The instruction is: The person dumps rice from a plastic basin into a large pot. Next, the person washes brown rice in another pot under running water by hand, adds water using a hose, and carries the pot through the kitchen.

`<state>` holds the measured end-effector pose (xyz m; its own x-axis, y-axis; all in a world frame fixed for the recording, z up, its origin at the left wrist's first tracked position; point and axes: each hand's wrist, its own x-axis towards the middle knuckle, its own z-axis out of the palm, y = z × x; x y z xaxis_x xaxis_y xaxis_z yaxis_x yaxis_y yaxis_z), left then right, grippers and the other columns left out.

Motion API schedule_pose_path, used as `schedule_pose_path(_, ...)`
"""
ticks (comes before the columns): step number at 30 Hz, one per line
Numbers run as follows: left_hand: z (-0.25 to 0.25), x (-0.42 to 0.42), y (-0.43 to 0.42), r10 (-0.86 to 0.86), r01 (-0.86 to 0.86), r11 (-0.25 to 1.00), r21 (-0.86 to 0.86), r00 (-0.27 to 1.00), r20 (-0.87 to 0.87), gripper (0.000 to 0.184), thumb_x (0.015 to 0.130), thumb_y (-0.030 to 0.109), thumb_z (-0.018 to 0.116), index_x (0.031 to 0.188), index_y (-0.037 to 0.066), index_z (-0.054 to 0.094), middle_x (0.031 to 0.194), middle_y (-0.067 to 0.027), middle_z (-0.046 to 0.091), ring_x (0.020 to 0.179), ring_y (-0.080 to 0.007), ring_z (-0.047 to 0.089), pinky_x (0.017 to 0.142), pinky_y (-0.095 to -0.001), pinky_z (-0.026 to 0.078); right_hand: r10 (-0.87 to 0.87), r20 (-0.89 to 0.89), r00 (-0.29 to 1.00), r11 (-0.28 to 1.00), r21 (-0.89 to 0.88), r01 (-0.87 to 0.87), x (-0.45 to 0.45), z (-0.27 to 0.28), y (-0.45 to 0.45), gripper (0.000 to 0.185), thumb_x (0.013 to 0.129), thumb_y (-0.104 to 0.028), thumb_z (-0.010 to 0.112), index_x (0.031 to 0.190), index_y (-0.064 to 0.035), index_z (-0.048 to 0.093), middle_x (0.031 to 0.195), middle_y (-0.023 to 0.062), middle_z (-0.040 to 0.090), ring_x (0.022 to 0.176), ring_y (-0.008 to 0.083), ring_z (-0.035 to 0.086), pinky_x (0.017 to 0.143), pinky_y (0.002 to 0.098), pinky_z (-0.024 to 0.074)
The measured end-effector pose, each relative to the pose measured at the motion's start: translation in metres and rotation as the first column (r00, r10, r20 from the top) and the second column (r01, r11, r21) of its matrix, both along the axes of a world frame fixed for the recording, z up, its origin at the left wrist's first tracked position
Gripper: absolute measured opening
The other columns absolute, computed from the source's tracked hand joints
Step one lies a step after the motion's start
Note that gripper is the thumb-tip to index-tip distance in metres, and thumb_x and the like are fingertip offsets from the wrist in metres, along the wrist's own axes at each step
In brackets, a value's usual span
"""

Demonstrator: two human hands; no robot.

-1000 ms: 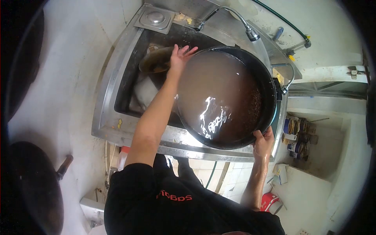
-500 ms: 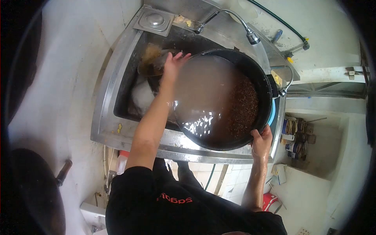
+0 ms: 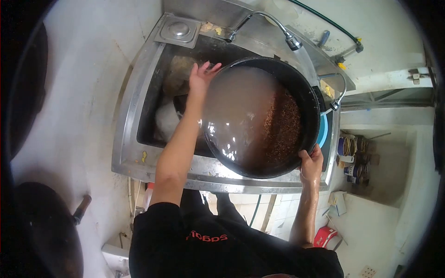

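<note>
A large round black pot [image 3: 311,111] is tilted to the left over the sink [image 3: 153,102]. Cloudy water [image 3: 236,106] fills its left side, and small reddish-brown grains [image 3: 285,125] lie against its right side. My right hand [image 3: 311,162] grips the lower right rim, thumb on top. At the upper left rim is my left hand [image 3: 200,79], fingers stretched out and spread; whether its palm presses on the pot is hidden. Below it in the sink are a whitish bag-like thing [image 3: 168,119] and a tan, blurry thing [image 3: 178,76].
A curved faucet [image 3: 293,42] reaches over the pot's back edge, with another small tap [image 3: 334,104] at the right. A metal lid-like piece [image 3: 178,30] sits at the sink's back left corner. Part of a turquoise basin [image 3: 323,132] shows behind the pot. Cans [image 3: 354,171] stand on a recessed shelf.
The tan stuff in the sink looks less yellow and less stirred up. More grains show along the waterline in the pot. Both hands keep nearly the same places.
</note>
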<state>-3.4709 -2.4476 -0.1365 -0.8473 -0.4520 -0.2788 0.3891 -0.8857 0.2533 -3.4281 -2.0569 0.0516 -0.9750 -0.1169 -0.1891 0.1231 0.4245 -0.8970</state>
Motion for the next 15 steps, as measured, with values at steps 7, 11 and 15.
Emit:
schedule_pose_path(7, 0.071, -0.007, 0.022, -0.077, 0.074, 0.983, -0.167, 0.997, -0.011, 0.064, 0.094, 0.049, 0.043, 0.134, 0.0, 0.029, 0.127, -0.0394, 0.047, 0.114, -0.0507, 0.051, 0.099, -0.0544, 0.041, -0.139, 0.01, 0.99, 0.982, -0.13, 0.139, -0.01, -0.015, 0.039, 0.025, 0.08, 0.006, 0.051, 0.105, 0.0023, 0.054, 0.092, 0.0062, 0.061, 0.082, 0.0142, 0.056, 0.076, 0.0264, 0.0444)
schedule_pose_path(11, 0.116, -0.009, 0.044, -0.087, 0.101, 0.967, -0.236, 0.994, 0.071, 0.066, 0.094, 0.048, 0.043, 0.139, 0.003, 0.025, 0.125, -0.0351, 0.051, 0.113, -0.0457, 0.054, 0.097, -0.0495, 0.044, -0.17, 0.031, 0.985, 0.973, -0.151, 0.173, -0.014, -0.018, 0.053, 0.026, 0.08, 0.006, 0.052, 0.106, 0.0014, 0.055, 0.092, 0.0053, 0.061, 0.081, 0.013, 0.056, 0.075, 0.0262, 0.0443)
schedule_pose_path(15, 0.139, -0.017, 0.07, -0.123, 0.166, 0.92, -0.355, 0.982, 0.141, 0.069, 0.095, 0.048, 0.041, 0.142, 0.001, 0.023, 0.122, -0.0329, 0.055, 0.112, -0.0412, 0.057, 0.097, -0.0435, 0.046, -0.171, 0.114, 0.979, 0.97, -0.155, 0.188, -0.01, -0.026, 0.08, 0.03, 0.08, 0.005, 0.052, 0.11, 0.0016, 0.055, 0.095, 0.005, 0.062, 0.083, 0.0135, 0.056, 0.076, 0.0265, 0.045)
